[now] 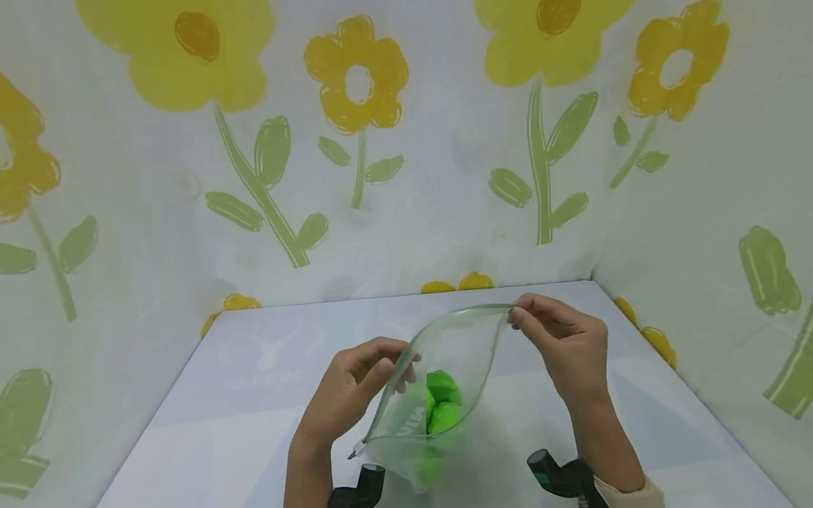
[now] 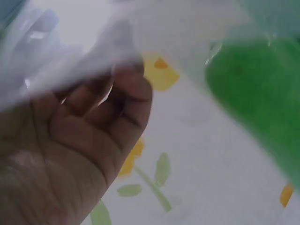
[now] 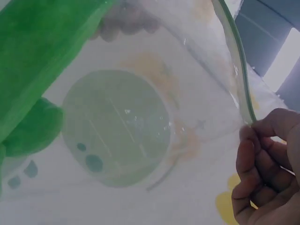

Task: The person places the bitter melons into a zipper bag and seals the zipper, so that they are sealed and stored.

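Plastic zip bag (image 1: 409, 402), clear and thin, mouth spread above the pale worktop (image 1: 241, 423) | bright-green rounded item (image 1: 444, 403) inside it | my right hand (image 1: 567, 346) pinches the bag's upper corner; my left hand (image 1: 357, 386) curls its fingers against its side, whether gripping I cannot tell | white letters (image 1: 411, 422) on it, too partial to read

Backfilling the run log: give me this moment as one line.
right hand: pinches rim of slider zip bag | left hand: at bag's left side, grip unclear | bag mouth: open | green item: inside bag
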A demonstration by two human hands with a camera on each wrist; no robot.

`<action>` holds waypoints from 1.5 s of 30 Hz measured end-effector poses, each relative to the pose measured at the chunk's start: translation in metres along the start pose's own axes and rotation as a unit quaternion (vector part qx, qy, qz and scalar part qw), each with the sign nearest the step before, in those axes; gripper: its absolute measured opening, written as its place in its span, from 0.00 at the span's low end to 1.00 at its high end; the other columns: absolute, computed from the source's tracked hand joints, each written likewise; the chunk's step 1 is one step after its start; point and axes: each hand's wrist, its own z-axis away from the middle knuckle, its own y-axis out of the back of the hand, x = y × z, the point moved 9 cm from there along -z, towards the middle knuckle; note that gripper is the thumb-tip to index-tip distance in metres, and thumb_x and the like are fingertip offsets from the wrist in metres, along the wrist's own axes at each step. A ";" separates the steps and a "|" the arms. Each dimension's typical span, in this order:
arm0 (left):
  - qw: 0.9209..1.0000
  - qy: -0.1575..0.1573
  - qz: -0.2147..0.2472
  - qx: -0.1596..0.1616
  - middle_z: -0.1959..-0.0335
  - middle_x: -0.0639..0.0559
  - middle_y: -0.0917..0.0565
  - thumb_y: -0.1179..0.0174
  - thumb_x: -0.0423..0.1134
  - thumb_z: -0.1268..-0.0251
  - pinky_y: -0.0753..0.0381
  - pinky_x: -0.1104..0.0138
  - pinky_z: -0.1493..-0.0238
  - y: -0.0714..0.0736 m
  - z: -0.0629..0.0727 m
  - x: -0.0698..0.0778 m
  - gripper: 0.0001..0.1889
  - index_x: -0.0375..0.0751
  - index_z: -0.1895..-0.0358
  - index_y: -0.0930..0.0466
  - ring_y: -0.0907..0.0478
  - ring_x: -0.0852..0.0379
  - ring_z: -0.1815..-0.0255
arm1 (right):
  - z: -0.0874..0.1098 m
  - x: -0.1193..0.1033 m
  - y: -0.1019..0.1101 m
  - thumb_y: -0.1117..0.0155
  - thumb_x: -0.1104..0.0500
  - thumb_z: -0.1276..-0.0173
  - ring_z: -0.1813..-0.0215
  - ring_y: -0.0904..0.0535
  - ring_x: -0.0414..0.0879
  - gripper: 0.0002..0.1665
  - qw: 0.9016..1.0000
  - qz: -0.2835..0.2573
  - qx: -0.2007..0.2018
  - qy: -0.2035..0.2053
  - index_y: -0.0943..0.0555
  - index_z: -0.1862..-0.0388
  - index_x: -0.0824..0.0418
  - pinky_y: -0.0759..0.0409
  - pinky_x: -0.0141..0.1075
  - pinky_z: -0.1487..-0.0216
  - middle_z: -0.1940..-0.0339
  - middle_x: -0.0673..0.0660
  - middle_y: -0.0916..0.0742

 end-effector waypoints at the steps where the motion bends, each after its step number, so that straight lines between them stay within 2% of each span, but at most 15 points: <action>1: 0.999 -0.024 0.015 -0.029 0.62 0.47 0.16 0.56 0.50 0.17 0.20 0.60 0.59 -0.003 0.000 0.003 0.21 0.39 0.43 0.20 0.19 0.52 0.66 | 0.000 -0.005 0.003 0.32 0.78 0.39 0.68 0.15 0.46 0.06 1.000 0.004 0.020 0.002 0.16 0.62 0.78 0.17 0.31 0.57 0.70 0.61 0.12; 4: 0.989 -0.075 0.046 -0.121 0.51 0.42 0.20 0.63 0.65 0.22 0.23 0.59 0.52 -0.012 0.004 0.009 0.36 0.35 0.34 0.31 0.21 0.49 0.56 | -0.001 -0.012 0.014 0.31 0.74 0.37 0.69 0.16 0.47 0.05 0.998 0.026 0.064 -0.008 0.16 0.63 0.77 0.18 0.32 0.58 0.72 0.62 0.13; 6: 0.979 -0.081 0.058 -0.175 0.47 0.41 0.25 0.54 0.65 0.25 0.25 0.58 0.48 -0.019 0.008 0.011 0.38 0.33 0.32 0.39 0.25 0.48 0.49 | -0.001 -0.013 0.018 0.31 0.73 0.36 0.68 0.17 0.48 0.06 0.996 0.032 0.082 -0.018 0.16 0.62 0.78 0.18 0.32 0.57 0.72 0.62 0.13; 8: 0.976 -0.060 0.045 -0.207 0.45 0.43 0.29 0.41 0.60 0.30 0.27 0.58 0.44 -0.024 0.012 0.010 0.38 0.36 0.32 0.44 0.29 0.49 0.45 | -0.002 -0.012 0.022 0.32 0.73 0.35 0.68 0.17 0.48 0.07 0.995 0.030 0.094 -0.022 0.17 0.62 0.79 0.17 0.32 0.57 0.72 0.61 0.13; 12: 0.977 0.026 -0.047 -0.205 0.48 0.52 0.30 0.27 0.46 0.42 0.27 0.62 0.44 -0.032 0.016 0.004 0.39 0.48 0.35 0.44 0.27 0.56 0.48 | -0.002 -0.011 0.027 0.32 0.73 0.35 0.68 0.17 0.48 0.07 0.993 0.028 0.112 -0.020 0.17 0.62 0.79 0.18 0.32 0.58 0.72 0.60 0.13; 15: 0.972 0.079 -0.110 -0.192 0.53 0.58 0.26 0.30 0.39 0.40 0.24 0.65 0.50 -0.035 0.016 -0.001 0.28 0.54 0.41 0.35 0.23 0.61 0.55 | -0.004 -0.012 0.029 0.31 0.73 0.35 0.68 0.17 0.48 0.07 0.993 0.021 0.118 -0.007 0.17 0.63 0.79 0.17 0.33 0.59 0.72 0.61 0.13; 18: 0.971 0.090 -0.136 -0.177 0.61 0.62 0.21 0.37 0.33 0.36 0.21 0.67 0.57 -0.034 0.013 -0.002 0.15 0.53 0.50 0.26 0.22 0.63 0.62 | -0.005 -0.014 0.029 0.31 0.73 0.36 0.69 0.17 0.49 0.07 0.993 0.015 0.118 0.015 0.17 0.63 0.80 0.18 0.32 0.61 0.72 0.63 0.14; 22: 0.977 0.080 -0.168 -0.105 0.64 0.63 0.17 0.40 0.29 0.33 0.19 0.66 0.62 -0.017 0.007 -0.004 0.11 0.50 0.54 0.18 0.21 0.64 0.66 | -0.006 -0.013 0.032 0.30 0.72 0.36 0.69 0.18 0.50 0.08 0.992 0.023 0.124 0.024 0.17 0.63 0.80 0.18 0.31 0.62 0.71 0.64 0.14; 25: 0.977 0.083 -0.197 0.002 0.64 0.63 0.16 0.36 0.32 0.32 0.19 0.65 0.63 0.008 0.005 -0.007 0.11 0.53 0.53 0.16 0.20 0.64 0.67 | -0.007 -0.008 0.037 0.30 0.71 0.37 0.69 0.18 0.49 0.08 0.990 0.041 0.132 0.011 0.16 0.63 0.79 0.17 0.30 0.61 0.70 0.63 0.14; 27: 0.973 0.080 -0.197 0.093 0.66 0.62 0.16 0.33 0.34 0.34 0.20 0.65 0.63 0.028 0.007 -0.007 0.09 0.52 0.54 0.15 0.18 0.62 0.67 | -0.007 -0.005 0.039 0.30 0.71 0.36 0.69 0.18 0.48 0.08 0.990 0.049 0.136 0.002 0.16 0.62 0.78 0.17 0.30 0.61 0.70 0.62 0.14; 30: 0.955 0.056 -0.183 0.229 0.68 0.58 0.15 0.30 0.35 0.37 0.21 0.67 0.59 0.054 0.013 -0.003 0.08 0.48 0.56 0.13 0.17 0.60 0.65 | -0.008 -0.002 0.039 0.31 0.73 0.36 0.68 0.18 0.47 0.08 0.991 0.040 0.126 -0.005 0.17 0.61 0.79 0.18 0.30 0.60 0.69 0.60 0.14; 33: 0.930 0.024 -0.171 0.323 0.67 0.53 0.14 0.30 0.34 0.37 0.22 0.69 0.51 0.068 0.020 0.003 0.08 0.43 0.56 0.12 0.17 0.58 0.60 | -0.010 0.000 0.036 0.32 0.75 0.36 0.66 0.18 0.47 0.07 0.994 0.029 0.104 -0.005 0.18 0.61 0.80 0.18 0.31 0.59 0.69 0.60 0.14; 41: 0.886 -0.017 -0.123 0.446 0.70 0.47 0.12 0.27 0.31 0.42 0.26 0.61 0.39 0.082 0.029 0.007 0.06 0.35 0.62 0.11 0.17 0.57 0.62 | -0.009 -0.001 0.034 0.33 0.78 0.37 0.64 0.17 0.47 0.07 0.996 0.032 0.081 0.008 0.18 0.59 0.79 0.19 0.30 0.57 0.67 0.59 0.13; 43: 0.883 -0.027 -0.107 0.456 0.70 0.47 0.13 0.27 0.30 0.43 0.27 0.59 0.37 0.083 0.031 0.007 0.06 0.32 0.62 0.11 0.17 0.56 0.61 | -0.009 0.000 0.033 0.33 0.77 0.36 0.63 0.17 0.46 0.08 0.996 0.042 0.078 0.009 0.18 0.58 0.79 0.19 0.30 0.56 0.66 0.59 0.13; 45: 0.888 -0.035 -0.093 0.450 0.68 0.47 0.12 0.28 0.28 0.42 0.29 0.57 0.34 0.082 0.032 0.007 0.07 0.31 0.61 0.12 0.16 0.54 0.59 | -0.009 0.001 0.032 0.33 0.76 0.36 0.62 0.17 0.46 0.08 0.995 0.059 0.078 0.005 0.18 0.58 0.79 0.20 0.29 0.56 0.66 0.59 0.14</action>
